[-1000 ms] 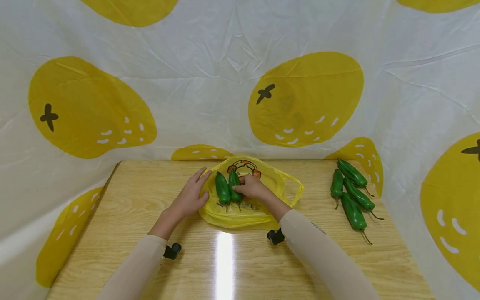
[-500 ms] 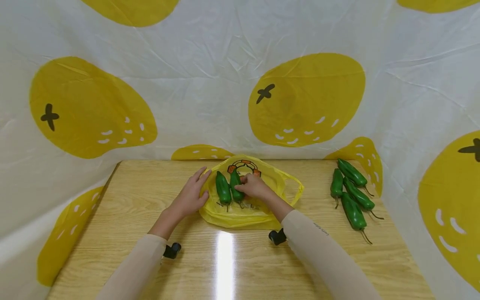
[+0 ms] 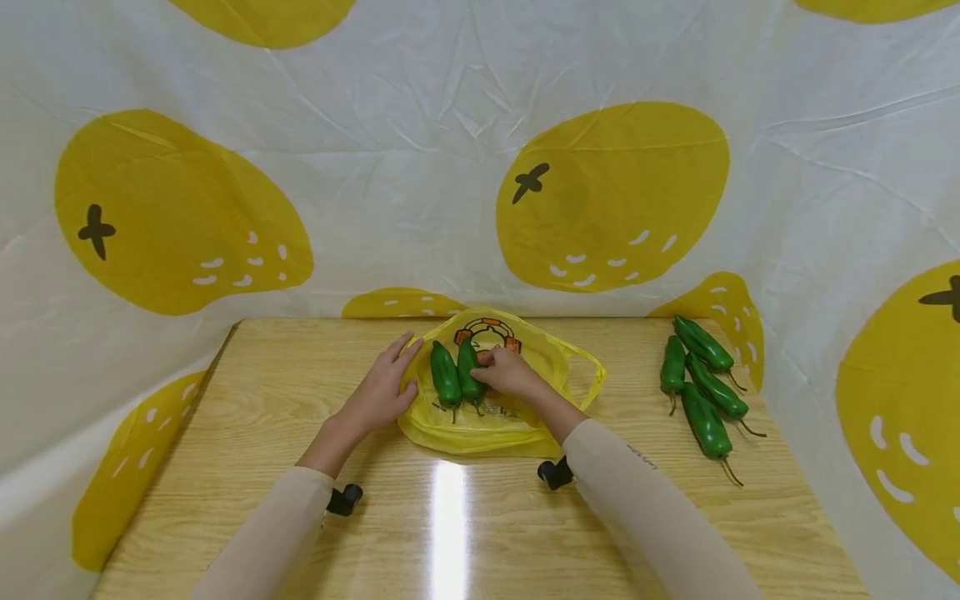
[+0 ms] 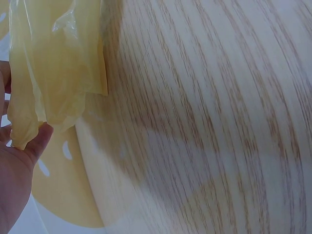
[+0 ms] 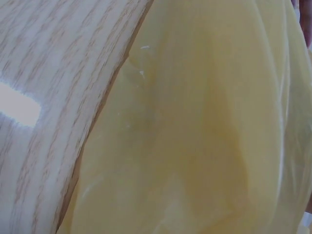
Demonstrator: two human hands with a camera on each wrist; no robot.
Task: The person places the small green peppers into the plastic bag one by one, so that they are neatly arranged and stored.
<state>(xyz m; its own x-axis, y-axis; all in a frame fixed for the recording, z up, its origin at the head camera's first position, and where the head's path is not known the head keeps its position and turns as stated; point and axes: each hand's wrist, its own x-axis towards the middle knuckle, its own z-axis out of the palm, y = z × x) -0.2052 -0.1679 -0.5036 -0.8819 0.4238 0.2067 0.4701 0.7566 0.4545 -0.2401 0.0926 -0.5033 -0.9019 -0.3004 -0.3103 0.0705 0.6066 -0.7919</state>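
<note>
1. Head view: here it is, one green pepper [image 3: 468,373] pinched between the thumb and fingers of the right hand [image 3: 512,372], near the middle of the yellow bag [image 3: 480,440], its stem pointed toward the bag's near edge.
2. Just left of it, within the bag's outline, a second pepper [image 3: 446,377] is seen lying, gripped by nothing; how far either is tucked under the film cannot be told.
3. At the bag's left edge, the film is touched by the left hand [image 3: 378,390], fingers spread, thumb apart, no pepper held.
4. Well to the right of the bag, four more peppers [image 3: 705,419] are bunched on the wooden table [image 3: 390,542], touched by neither hand.
5. The step in hand is judged to be the setting down of the pinched pepper alongside its neighbour; next, it seems, the pinch needs to be eased gently, with the bag's edge held steady.
6. In the left wrist view, what is foreshortened from above is revealed: a thumb tip laid against the bag's hanging edge, fingers at its far side. No pepper is shown there.
7. In the right wrist view, mostly bag film is seen; the pinch itself is hidden, so by the head view alone is it confirmed.
</note>
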